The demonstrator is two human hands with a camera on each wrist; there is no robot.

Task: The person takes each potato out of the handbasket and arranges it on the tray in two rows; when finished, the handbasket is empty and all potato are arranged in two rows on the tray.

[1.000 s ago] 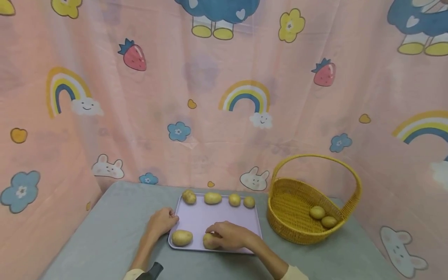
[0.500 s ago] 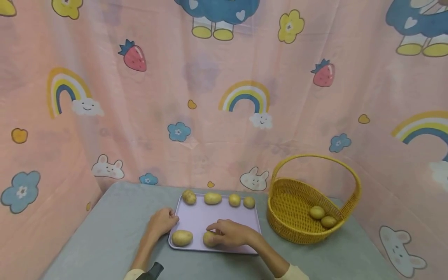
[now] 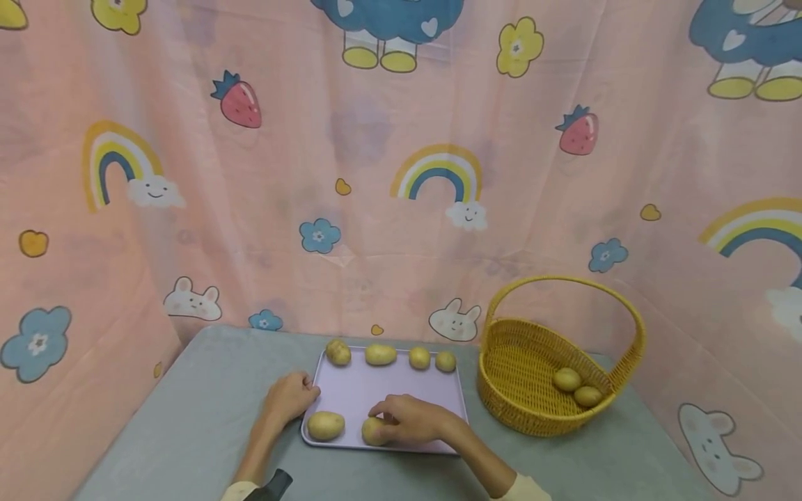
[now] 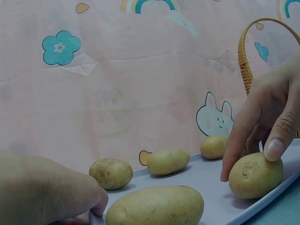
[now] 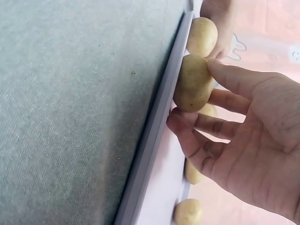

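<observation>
In the head view, a lilac tray [image 3: 351, 393] bears several potatoes. My right hand [image 3: 410, 419] grips a potato [image 3: 372, 431] by the tray's front edge. The right wrist view shows the thumb on one side of this potato [image 5: 193, 86] and fingers around its other side. Left of it lies a larger potato [image 3: 326, 425]. At the tray's left rim, my left hand [image 3: 292, 396] pinches the edge; its thumb shows at the corner in the left wrist view, its other fingers mostly hidden. Along the back edge sit a knobbly potato [image 3: 338, 353], a long one [image 3: 381, 355] and smaller ones [image 3: 420, 358].
A yellow wicker basket [image 3: 532, 424] with a tall handle stands right of the tray, two potatoes [image 3: 567, 380] inside. Grey cloth [image 3: 188, 417] covers the table. A pink printed curtain [image 3: 282, 174] hangs close behind and at both sides.
My right hand's fingers have shifted slightly on the potato, which sits a touch further left than before. My left hand and the other potatoes stay in place.
</observation>
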